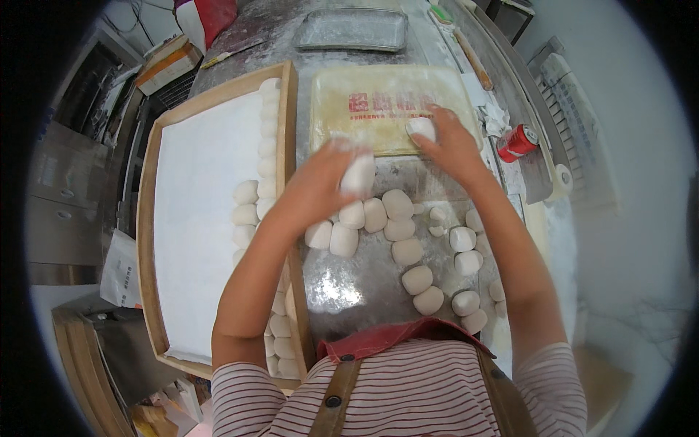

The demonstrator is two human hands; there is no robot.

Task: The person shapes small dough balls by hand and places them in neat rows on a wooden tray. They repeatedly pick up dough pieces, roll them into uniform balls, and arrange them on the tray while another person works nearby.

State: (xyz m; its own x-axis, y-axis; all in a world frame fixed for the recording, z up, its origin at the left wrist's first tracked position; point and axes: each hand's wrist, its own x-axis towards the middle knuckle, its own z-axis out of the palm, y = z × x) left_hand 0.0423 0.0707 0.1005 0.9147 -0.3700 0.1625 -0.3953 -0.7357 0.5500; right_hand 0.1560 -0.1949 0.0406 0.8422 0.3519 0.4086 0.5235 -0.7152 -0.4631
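My left hand (322,177), blurred, has a white dough piece (359,173) in its fingers, above the near left corner of a yellowish plastic lid or box (333,90) with red print. Over that plastic surface's right part, my right hand (453,142) holds another dough piece (421,130) between thumb and fingers. Several rounded dough pieces (407,251) lie on the floured metal worktop (349,289) below the hands. To the left, a wooden tray (147,218) lined with white sheet (202,180) carries rows of dough pieces (267,147) along its right side. My left forearm hides part of them.
A metal pan (352,30) stands at the far end. Along the right lie a rolling pin (473,60), crumpled paper (496,119) and a red drink can (517,143). A brush (232,53) rests at the far left. Small dough scraps (437,221) sit right of centre.
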